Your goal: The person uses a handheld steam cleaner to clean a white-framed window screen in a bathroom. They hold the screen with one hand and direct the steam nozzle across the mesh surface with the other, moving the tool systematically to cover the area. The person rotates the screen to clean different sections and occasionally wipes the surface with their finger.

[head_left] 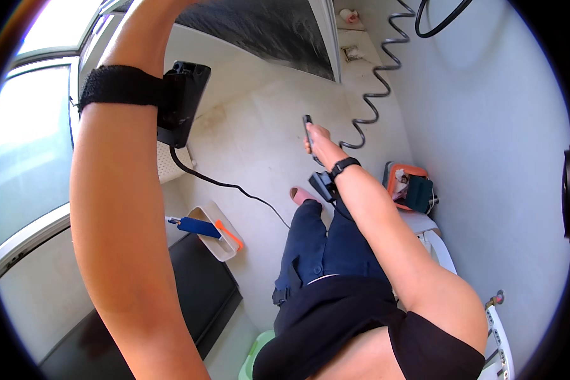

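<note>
My right hand (320,140) is closed around a slim dark handheld sprayer (308,121), held out above the pale floor. A black coiled hose (379,71) comes down from the top and runs to the lower end of the sprayer, partly behind my wrist. On that wrist are a black band and a small black device (323,185). My left arm reaches up along the left side. Its hand (166,11) is mostly cut off by the top edge, so the fingers are hidden. A black strap and boxy device (185,104) sit on that forearm, with a cable hanging down.
A dark, streaked panel (266,35) in a pale frame stands at the top. Windows (31,152) line the left. A cream bin (204,212) with blue and orange items stands left of my legs, an orange-rimmed basket (396,183) on the right, against the wall.
</note>
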